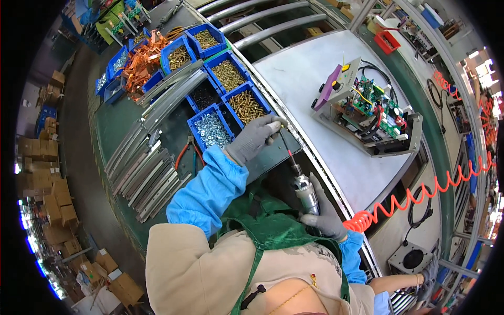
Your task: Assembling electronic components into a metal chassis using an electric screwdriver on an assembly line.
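My right hand point(326, 212), in a grey glove, is wrapped round a silver air screwdriver point(306, 193). Its long thin bit, with a red band, points up and away from me. My left hand point(254, 139), also gloved, is closed in a pinch by the bit's tip. A tiny brass-coloured screw point(284, 124) shows at those fingertips; its details are too small to make out. Just beyond the left hand stands a blue bin of brass screws point(245, 106). Beside its wrist is a blue bin of silver washers or nuts point(211, 129).
An opened device with green circuit boards point(375, 107) rests on a pale metal plate point(294, 68). A coiled red air hose point(399, 206) runs to the right. Metal strips point(152, 173), red-handled pliers point(182, 153) and copper parts point(146, 60) lie leftward. A person's arm point(396, 283) shows lower right.
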Available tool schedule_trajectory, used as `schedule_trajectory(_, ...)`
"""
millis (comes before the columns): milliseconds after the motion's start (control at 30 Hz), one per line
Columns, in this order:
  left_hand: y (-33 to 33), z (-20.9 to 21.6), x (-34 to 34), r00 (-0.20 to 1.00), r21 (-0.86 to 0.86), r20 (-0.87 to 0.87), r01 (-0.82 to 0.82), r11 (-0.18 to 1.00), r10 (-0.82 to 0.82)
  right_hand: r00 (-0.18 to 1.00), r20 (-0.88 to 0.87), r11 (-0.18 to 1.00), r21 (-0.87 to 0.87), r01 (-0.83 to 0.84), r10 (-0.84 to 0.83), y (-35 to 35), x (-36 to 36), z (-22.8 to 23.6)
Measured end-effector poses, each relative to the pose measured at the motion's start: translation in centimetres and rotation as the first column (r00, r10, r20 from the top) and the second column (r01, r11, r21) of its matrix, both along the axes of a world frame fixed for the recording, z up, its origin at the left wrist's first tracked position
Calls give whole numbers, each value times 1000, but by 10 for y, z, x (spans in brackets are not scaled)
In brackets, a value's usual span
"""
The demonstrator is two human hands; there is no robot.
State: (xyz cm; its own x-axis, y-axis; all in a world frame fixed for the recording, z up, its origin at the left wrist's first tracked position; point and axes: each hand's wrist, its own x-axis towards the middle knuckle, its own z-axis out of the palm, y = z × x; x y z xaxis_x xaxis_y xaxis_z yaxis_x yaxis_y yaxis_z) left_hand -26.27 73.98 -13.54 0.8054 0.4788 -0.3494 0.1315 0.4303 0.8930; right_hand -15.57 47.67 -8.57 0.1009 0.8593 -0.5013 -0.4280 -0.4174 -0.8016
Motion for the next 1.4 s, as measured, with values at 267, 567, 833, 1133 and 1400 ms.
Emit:
schedule_trajectory(267, 4, 16, 4, 999, -135, 32, -7, 991, 11, 996, 79, 999, -10, -45, 45, 5, 7, 2)
schedule_trajectory(567, 31, 38, 6, 975, -26, -66, 212, 977, -213, 986, -167, 1000, 4, -10, 11, 18, 19, 14)
schedule_trajectory(833, 55, 47, 10, 940, 172, -170, 324, 930, -296, 993, 66, 995, -6, -100, 100, 37, 25, 9)
schedule_trajectory(1133, 65, 44, 6, 941, 129, -178, 311, 942, -286, 934, 284, 976, -39, -216, 218, 46, 36, 3)
schedule_trajectory(1400, 40, 39, 12, 996, -14, -4, -87, 996, 87, 992, -116, 999, -3, -40, 40, 72, 34, 7)
